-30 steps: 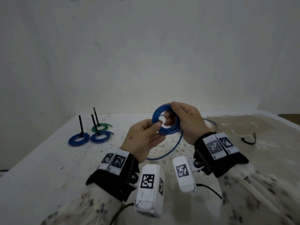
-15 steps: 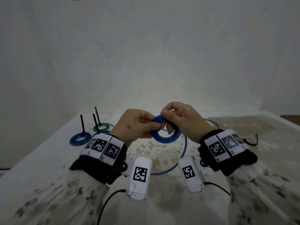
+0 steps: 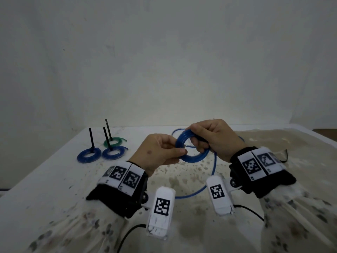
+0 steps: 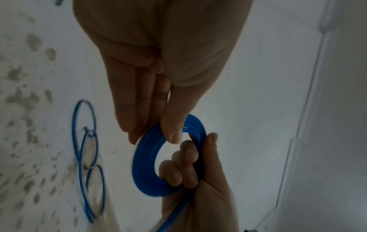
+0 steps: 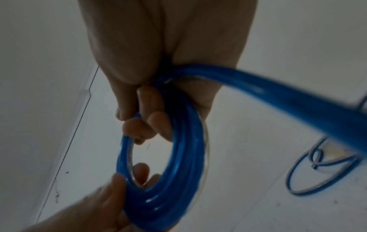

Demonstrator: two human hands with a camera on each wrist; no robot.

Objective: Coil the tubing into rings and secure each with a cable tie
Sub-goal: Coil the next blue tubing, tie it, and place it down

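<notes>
A blue tubing coil [image 3: 193,159] of several turns is held in the air above the table between both hands. My left hand [image 3: 179,152] pinches its left side with thumb and fingers, as the left wrist view shows on the coil [image 4: 145,164]. My right hand [image 3: 198,141] grips the right side, with fingers curled through the ring [image 5: 184,157]. The uncoiled tubing tail [image 3: 215,172] runs from under the right hand down to loose loops [image 4: 85,141] on the table.
Two blue rings [image 3: 89,155] [image 3: 113,152] and a green ring [image 3: 114,141] lie at the back left, each with a black cable tie standing up. A loose black cable tie [image 3: 284,157] lies at the right. The white table [image 3: 45,179] is stained.
My left hand has turned palm-down and now pinches the coil's left side. The coil has dropped a little and lies flatter, with my right hand still gripping it.
</notes>
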